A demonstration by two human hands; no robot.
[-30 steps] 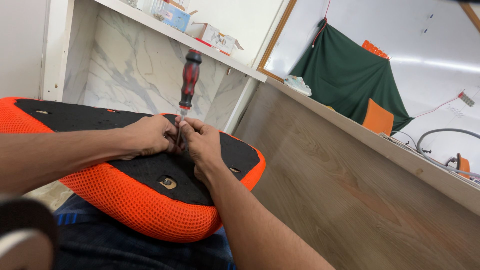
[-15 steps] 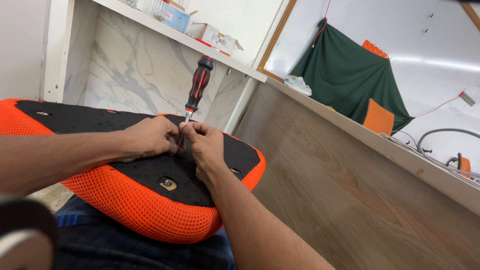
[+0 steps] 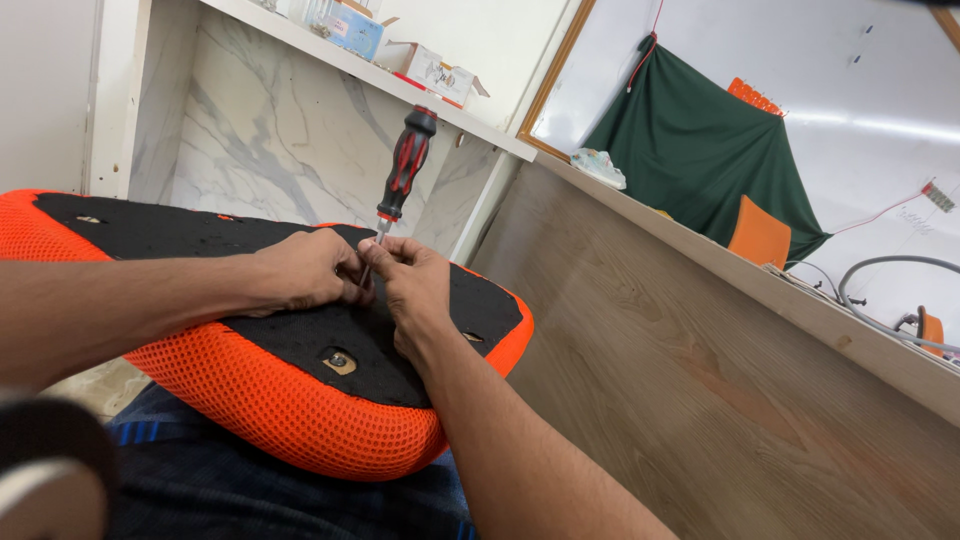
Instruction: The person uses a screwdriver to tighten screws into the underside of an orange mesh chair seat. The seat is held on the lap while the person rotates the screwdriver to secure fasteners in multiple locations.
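Fingers of both the left hand (image 3: 305, 270) and right hand (image 3: 415, 290) pinch together around the thin metal shaft of the red-and-black-handled screwdriver (image 3: 400, 170), which stands nearly upright, tip down on the orange mesh seat cushion's black underside (image 3: 200, 235).

Lighting: bright, even daylight-like illumination, strongest at upper right, where the pale wall (image 3: 880, 90) is washed out to near white. Shadows: soft, short; a faint one lies under the hands on the black underside of the orange seat cushion (image 3: 300, 400). Glare: mild sheen on the marble panel (image 3: 260, 130). Focus: centre sharp; dark object at lower left corner (image 3: 45, 470) blurred, possibly a strap. Edge distortion: slight wide-angle tilt.
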